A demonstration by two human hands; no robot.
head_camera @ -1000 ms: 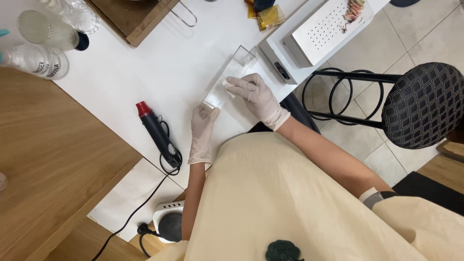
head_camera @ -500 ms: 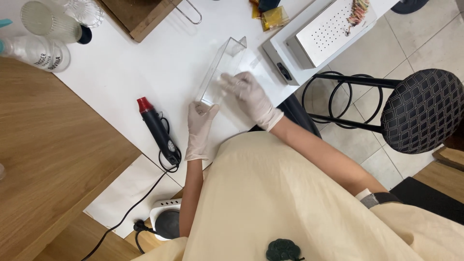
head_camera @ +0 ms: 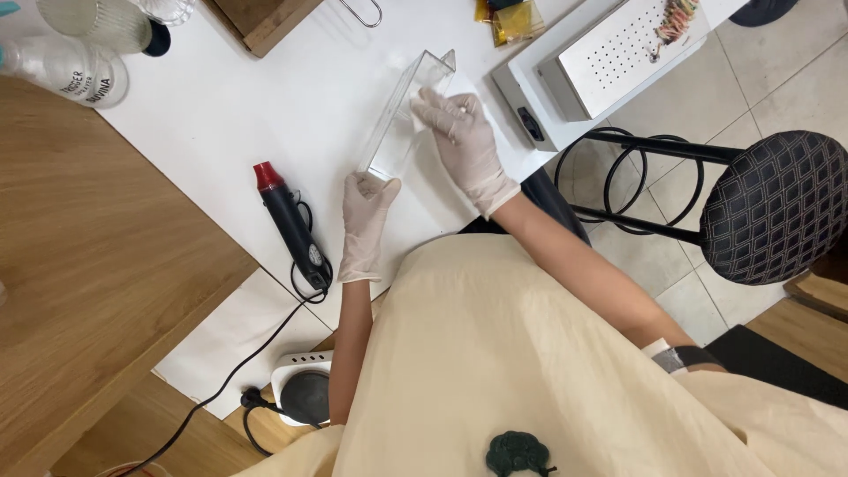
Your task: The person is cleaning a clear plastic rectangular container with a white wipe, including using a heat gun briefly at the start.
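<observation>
two gloved hands are on one clear plastic box (head_camera: 408, 110), a long, narrow transparent piece that now stands up on its long edge on the white table (head_camera: 221, 115); half a second ago it leaned lower, and a second ago it lay close to flat near the table's edge, so it has been tipped up and shifted away from the person. that points to work on its inner face, though the wiping itself is a judgement. the left hand (head_camera: 367, 221) pinches the near end of the box between its fingertips, steadying it. the right hand (head_camera: 464, 146) lies against the far part of the box, fingers loosely curled on a small pale wad that i cannot identify, pressed to the wall. just left of the box lies a black heat gun (head_camera: 291, 225) with a red nozzle, its cord running to a white power strip (head_camera: 305, 384). a perforated metal tray (head_camera: 618, 57) sits well to the right, beside a black stool (head_camera: 773, 203)
</observation>
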